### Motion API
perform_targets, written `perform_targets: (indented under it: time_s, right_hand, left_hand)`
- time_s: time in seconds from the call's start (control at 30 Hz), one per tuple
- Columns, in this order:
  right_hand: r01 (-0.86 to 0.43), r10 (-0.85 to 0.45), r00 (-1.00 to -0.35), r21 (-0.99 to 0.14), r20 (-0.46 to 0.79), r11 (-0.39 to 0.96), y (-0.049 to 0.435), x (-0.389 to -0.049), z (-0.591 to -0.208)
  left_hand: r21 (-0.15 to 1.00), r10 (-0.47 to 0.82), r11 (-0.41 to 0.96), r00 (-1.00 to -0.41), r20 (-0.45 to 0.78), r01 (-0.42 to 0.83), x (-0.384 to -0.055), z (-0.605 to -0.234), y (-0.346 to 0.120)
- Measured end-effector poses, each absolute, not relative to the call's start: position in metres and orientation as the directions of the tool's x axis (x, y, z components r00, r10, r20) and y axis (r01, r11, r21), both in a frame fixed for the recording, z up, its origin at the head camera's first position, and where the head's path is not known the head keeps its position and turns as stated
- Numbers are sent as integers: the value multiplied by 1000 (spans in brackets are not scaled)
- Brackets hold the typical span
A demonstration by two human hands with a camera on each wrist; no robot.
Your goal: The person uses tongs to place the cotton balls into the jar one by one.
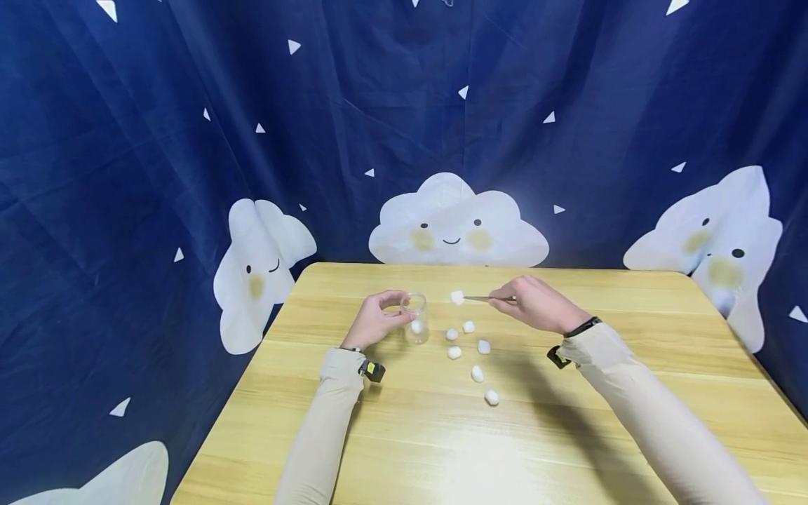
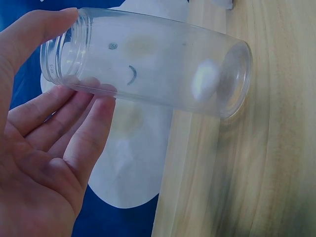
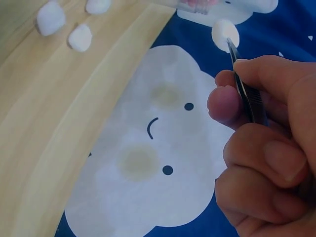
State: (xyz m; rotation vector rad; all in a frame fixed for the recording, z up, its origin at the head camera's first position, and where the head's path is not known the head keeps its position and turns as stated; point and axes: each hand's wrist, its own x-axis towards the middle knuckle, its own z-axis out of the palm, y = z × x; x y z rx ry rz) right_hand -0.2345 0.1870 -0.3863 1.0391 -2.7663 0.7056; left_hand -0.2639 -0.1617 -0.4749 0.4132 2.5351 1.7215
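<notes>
My left hand (image 1: 376, 319) grips a clear plastic jar (image 2: 153, 59) near its open threaded mouth, thumb on one side and fingers on the other. One white cotton ball (image 2: 205, 80) lies at the bottom inside the jar. Between thumb and fingers, my right hand (image 1: 533, 303) pinches metal tweezers (image 3: 243, 81). Their tips hold another cotton ball (image 3: 225, 34) up in the air, to the right of the jar's mouth in the head view.
Several loose cotton balls (image 1: 477, 374) are scattered on the wooden table (image 1: 391, 428), right of the jar and in front of the tweezers. Behind the table's far edge hangs a dark blue curtain (image 1: 404, 126) with smiling clouds.
</notes>
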Motion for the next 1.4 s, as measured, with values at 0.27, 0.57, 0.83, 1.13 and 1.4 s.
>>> perform_targets:
  time_s: [0.27, 0.57, 0.83, 1.13, 1.4]
  right_hand:
    - [-664, -614, -744, -381, 261, 643, 179, -239, -384]
    - [-674, -629, -734, -385, 254, 631, 169, -247, -382]
    - [-677, -641, -729, -396, 242, 621, 159, -254, -382]
    - [-682, -659, -719, -401, 218, 612, 143, -261, -381]
    - [-710, -679, -694, -383, 239, 590, 134, -266, -385]
  left_hand:
    - [922, 247, 334, -963, 112, 193, -262, -474, -162]
    - [926, 247, 332, -964, 99, 181, -262, -474, -162]
    - [927, 246, 324, -963, 111, 189, -263, -476, -162]
    - [928, 256, 318, -960, 112, 193, -263, -475, -162]
    - [931, 257, 311, -960, 111, 191, -264, -476, -162]
